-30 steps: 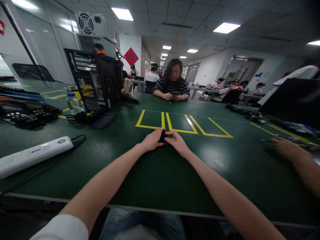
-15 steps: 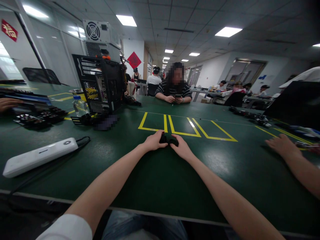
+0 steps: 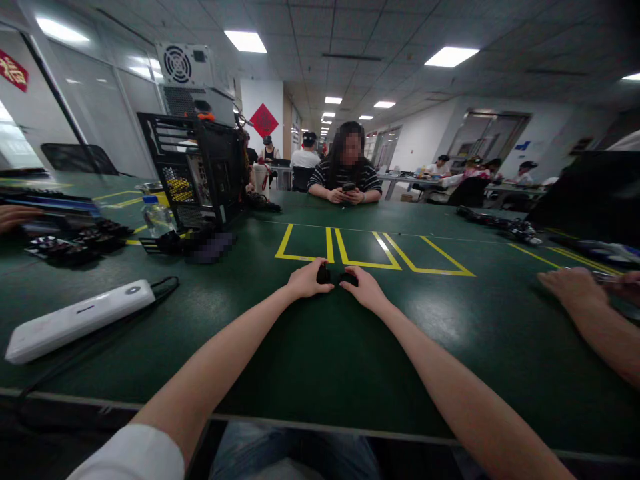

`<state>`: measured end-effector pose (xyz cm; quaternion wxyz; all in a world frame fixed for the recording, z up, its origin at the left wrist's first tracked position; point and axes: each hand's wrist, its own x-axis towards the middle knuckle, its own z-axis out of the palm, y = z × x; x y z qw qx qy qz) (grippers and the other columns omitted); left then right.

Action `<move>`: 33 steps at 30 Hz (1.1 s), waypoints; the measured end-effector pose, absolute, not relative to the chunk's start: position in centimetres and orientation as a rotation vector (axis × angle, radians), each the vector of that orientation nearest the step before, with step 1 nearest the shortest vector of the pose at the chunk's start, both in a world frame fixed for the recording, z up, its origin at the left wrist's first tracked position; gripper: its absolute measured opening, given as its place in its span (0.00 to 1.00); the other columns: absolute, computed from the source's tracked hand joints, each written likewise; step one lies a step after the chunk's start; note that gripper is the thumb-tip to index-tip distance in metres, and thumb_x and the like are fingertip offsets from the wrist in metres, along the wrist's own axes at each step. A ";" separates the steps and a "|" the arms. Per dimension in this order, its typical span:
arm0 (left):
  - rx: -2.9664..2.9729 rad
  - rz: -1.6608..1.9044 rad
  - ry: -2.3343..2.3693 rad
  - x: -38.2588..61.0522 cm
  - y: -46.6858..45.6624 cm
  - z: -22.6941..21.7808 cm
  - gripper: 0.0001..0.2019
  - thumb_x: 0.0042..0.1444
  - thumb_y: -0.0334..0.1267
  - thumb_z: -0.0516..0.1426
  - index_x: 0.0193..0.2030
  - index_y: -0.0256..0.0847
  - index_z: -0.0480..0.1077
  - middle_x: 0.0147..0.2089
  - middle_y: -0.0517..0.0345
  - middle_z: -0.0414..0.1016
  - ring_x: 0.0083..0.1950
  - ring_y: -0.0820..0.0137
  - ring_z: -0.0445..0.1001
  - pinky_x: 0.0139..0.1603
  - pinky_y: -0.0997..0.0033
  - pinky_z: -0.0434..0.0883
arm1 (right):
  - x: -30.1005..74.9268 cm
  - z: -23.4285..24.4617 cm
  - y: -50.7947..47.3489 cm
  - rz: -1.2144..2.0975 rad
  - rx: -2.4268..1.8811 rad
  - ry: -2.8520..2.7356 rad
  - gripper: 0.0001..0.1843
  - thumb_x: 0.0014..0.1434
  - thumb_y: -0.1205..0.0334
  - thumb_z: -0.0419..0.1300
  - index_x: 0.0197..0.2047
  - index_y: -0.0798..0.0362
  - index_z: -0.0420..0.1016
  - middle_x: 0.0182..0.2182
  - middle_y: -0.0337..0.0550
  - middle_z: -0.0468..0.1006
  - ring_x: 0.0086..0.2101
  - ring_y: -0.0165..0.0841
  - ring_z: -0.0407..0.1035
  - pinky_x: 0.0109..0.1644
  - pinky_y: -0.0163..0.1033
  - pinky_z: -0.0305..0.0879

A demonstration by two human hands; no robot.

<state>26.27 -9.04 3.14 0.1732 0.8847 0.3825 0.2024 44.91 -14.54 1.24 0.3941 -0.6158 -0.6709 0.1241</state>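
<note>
My left hand (image 3: 306,279) is closed on a small black object (image 3: 324,274), held between thumb and fingers just above or on the green table (image 3: 330,353). Facing it, my right hand (image 3: 366,287) grips another small black piece (image 3: 349,279), which looks rounded. A narrow gap separates the two pieces. Both are too dark and too covered by fingers to tell their kind. Beyond my hands, yellow tape outlines (image 3: 367,265) mark the tabletop.
At left lie a white elongated device (image 3: 83,319) with a black cable, a water bottle (image 3: 157,217) and an open black computer case (image 3: 200,173). Someone with a phone (image 3: 349,187) sits opposite. Another person's hand (image 3: 575,288) rests at right, near cables (image 3: 500,225).
My hands have drawn slightly apart, widening the gap between the black pieces. At right, the other person's second hand has come into view. The camera view has shifted a little.
</note>
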 end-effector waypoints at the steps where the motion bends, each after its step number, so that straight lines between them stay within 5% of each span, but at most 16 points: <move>1: 2.522 0.559 1.121 26.4 -8.8 3.2 0.34 0.42 0.53 0.55 0.55 0.46 0.47 0.51 0.52 0.62 0.48 0.59 0.66 0.41 0.65 0.66 | 45.1 1.2 -14.5 0.295 -1.592 -1.709 0.23 0.44 0.60 0.60 0.44 0.53 0.64 0.43 0.48 0.69 0.44 0.39 0.64 0.49 0.49 0.57; 7: 2.885 0.310 0.965 28.0 -8.5 5.8 0.36 0.44 0.49 0.55 0.57 0.50 0.40 0.51 0.52 0.61 0.45 0.58 0.67 0.39 0.63 0.65 | 45.5 2.0 -15.1 0.310 -1.627 -1.734 0.30 0.42 0.60 0.62 0.49 0.53 0.58 0.46 0.49 0.64 0.42 0.37 0.65 0.45 0.46 0.63; 13: 3.276 -0.123 0.521 29.8 -11.1 8.8 0.30 0.44 0.47 0.55 0.55 0.54 0.49 0.47 0.51 0.61 0.38 0.60 0.68 0.32 0.66 0.65 | 45.6 4.7 -17.4 0.616 -1.436 -1.865 0.40 0.39 0.63 0.64 0.54 0.49 0.50 0.46 0.47 0.64 0.39 0.34 0.67 0.45 0.46 0.64; 21: 3.210 0.069 0.508 26.0 -16.0 9.1 0.27 0.48 0.55 0.48 0.55 0.53 0.50 0.45 0.52 0.62 0.35 0.64 0.68 0.28 0.69 0.64 | 43.4 6.9 -20.0 1.092 -1.275 -1.844 0.47 0.37 0.65 0.65 0.57 0.43 0.43 0.48 0.47 0.59 0.34 0.32 0.69 0.38 0.43 0.68; 26: 3.073 0.173 0.702 22.2 -19.5 8.7 0.23 0.48 0.51 0.49 0.52 0.52 0.54 0.48 0.53 0.61 0.36 0.65 0.69 0.30 0.70 0.65 | 40.0 7.6 -21.8 1.220 -1.147 -1.971 0.44 0.38 0.63 0.64 0.56 0.42 0.46 0.51 0.46 0.58 0.39 0.34 0.67 0.42 0.44 0.67; 30: 2.895 0.227 0.917 17.1 -21.6 8.8 0.18 0.49 0.48 0.50 0.48 0.51 0.59 0.45 0.59 0.63 0.34 0.71 0.69 0.35 0.72 0.65 | 40.2 7.4 -21.1 0.969 -1.170 -1.902 0.32 0.45 0.60 0.60 0.53 0.45 0.53 0.50 0.46 0.59 0.44 0.35 0.64 0.46 0.44 0.64; 33: 2.754 0.372 1.239 11.7 -22.0 8.2 0.18 0.49 0.48 0.49 0.48 0.52 0.58 0.48 0.62 0.62 0.36 0.71 0.69 0.38 0.73 0.65 | 42.2 6.8 -19.6 0.739 -1.295 -1.784 0.21 0.50 0.56 0.54 0.48 0.49 0.59 0.47 0.46 0.63 0.38 0.32 0.68 0.43 0.44 0.65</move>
